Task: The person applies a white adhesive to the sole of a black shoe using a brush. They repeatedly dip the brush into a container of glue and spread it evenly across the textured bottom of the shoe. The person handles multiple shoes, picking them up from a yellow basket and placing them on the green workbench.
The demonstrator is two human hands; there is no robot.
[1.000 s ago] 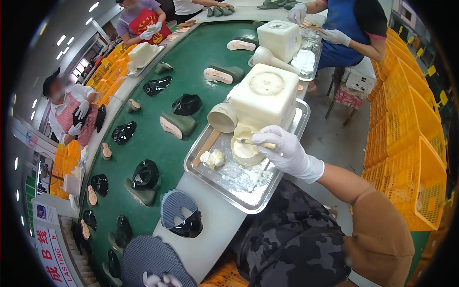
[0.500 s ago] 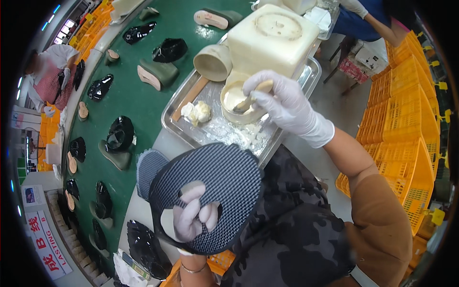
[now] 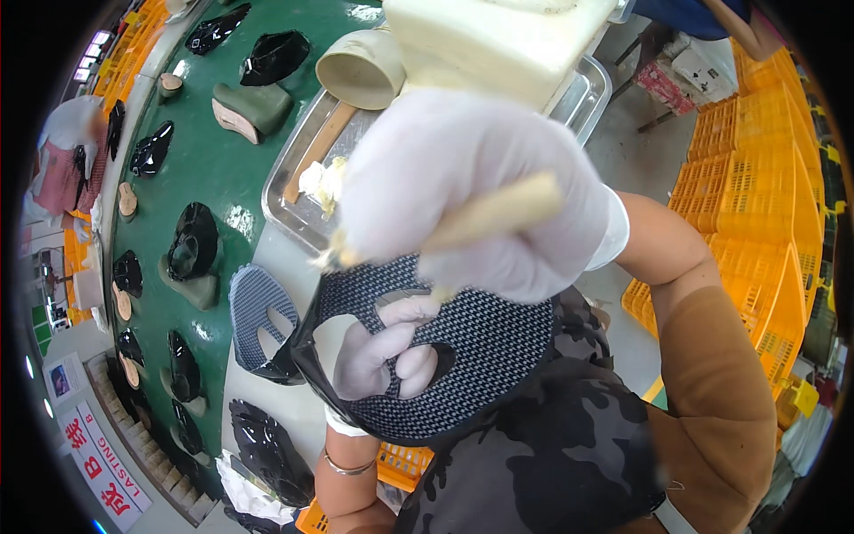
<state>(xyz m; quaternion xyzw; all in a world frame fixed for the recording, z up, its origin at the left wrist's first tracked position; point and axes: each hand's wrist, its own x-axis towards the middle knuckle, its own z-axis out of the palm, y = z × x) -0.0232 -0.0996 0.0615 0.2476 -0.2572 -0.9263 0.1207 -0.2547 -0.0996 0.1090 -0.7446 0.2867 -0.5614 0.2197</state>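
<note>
My gloved left hand grips a dark grey woven shoe upper, its fingers curled over the strap between two cut-outs. Above the upper's far edge, my gloved right hand is closed round a wooden-handled brush, slightly blurred. The brush's bristle end points left and down, close to the upper; whether it touches is unclear. A second upper piece, lighter grey, lies just left of my left hand. Behind the right hand, the pot that stood in the metal tray is hidden.
A big whitish container and a beige cup stand at the tray. White lumps lie in it. The green conveyor at left carries shoe lasts and black uppers. Orange crates stack on the right. A co-worker stands beyond the conveyor.
My right hand has brought the brush from the pot in the tray down toward me, over the upper. The upper in my left hand has shifted right and tilted; the view has shifted slightly.
</note>
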